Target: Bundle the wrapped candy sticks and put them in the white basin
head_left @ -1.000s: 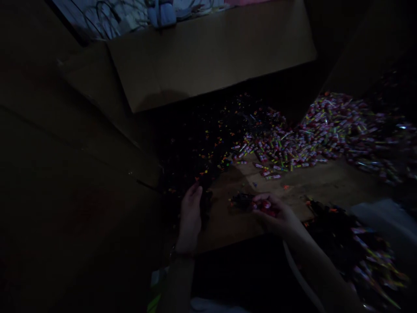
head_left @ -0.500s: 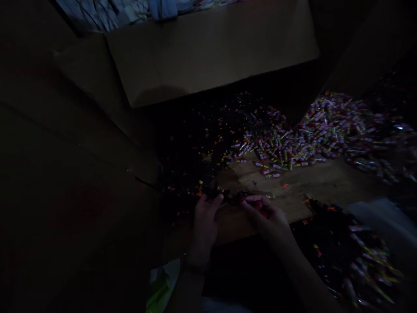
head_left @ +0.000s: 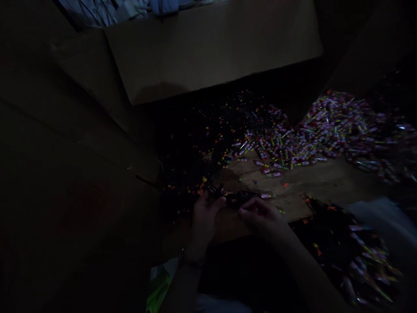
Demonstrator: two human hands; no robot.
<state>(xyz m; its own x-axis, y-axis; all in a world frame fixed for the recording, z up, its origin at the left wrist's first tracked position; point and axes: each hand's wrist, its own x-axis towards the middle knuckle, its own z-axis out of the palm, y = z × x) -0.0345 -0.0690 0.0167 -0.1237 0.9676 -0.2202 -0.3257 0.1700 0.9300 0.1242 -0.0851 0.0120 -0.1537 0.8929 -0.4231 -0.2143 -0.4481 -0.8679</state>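
Note:
The view is very dark. My left hand (head_left: 206,217) is closed, its thumb pressed on a black piece with short projecting arms (head_left: 215,189); its exact kind cannot be made out. Just right of it, a dark elongated part (head_left: 243,196) extends over the wooden board, and whether the two are joined is unclear. With thumb and fingertips pinched together, my right hand (head_left: 265,219) is beside that part's lower edge. Something small and red (head_left: 259,211) shows inside its curled fingers. Just beyond lies a small tube with a pinkish label (head_left: 267,196).
A big heap of small tubes with pink labels and yellow-green ends (head_left: 325,126) covers the back right. Dark pieces with orange and yellow bits (head_left: 224,121) lie behind my hands. A cardboard box (head_left: 215,52) overhangs the back. More coloured tubes (head_left: 368,261) lie front right.
My right hand's fingertips have moved slightly down and left, and less of the red thing shows. More of the black piece is visible above my left thumb.

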